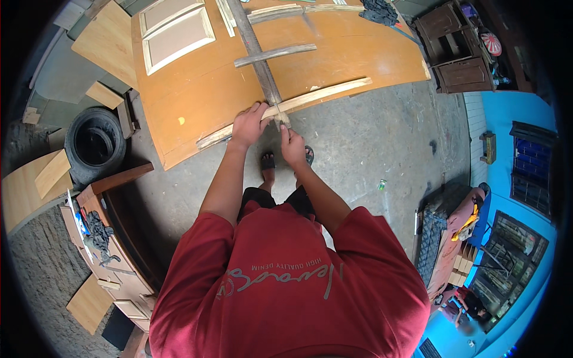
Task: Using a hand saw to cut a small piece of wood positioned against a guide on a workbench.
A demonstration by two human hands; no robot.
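A long pale wooden strip [325, 93] lies along the near edge of the orange-brown table. My left hand [248, 125] is closed over this strip, fingers on top. Over the table runs a long dark wooden bar [253, 51], its near end meeting the strip beside my left hand. A shorter grey crosspiece [292, 52] crosses the bar farther back. Just below the joint, my right hand [292, 145] is closed with a finger pointing up toward the pale end of the wood [283, 117]. Something thin shows at its fingertips, too small to name.
Two framed panels [179, 48] lie at the table's [197, 113] far left; dark cloth [379, 12] sits far right. Stacked tires [95, 143] and a cluttered wooden cabinet [119, 274] stand left. Dark cabinets [462, 74] are at the right. Another person [462, 310] is far off, lower right.
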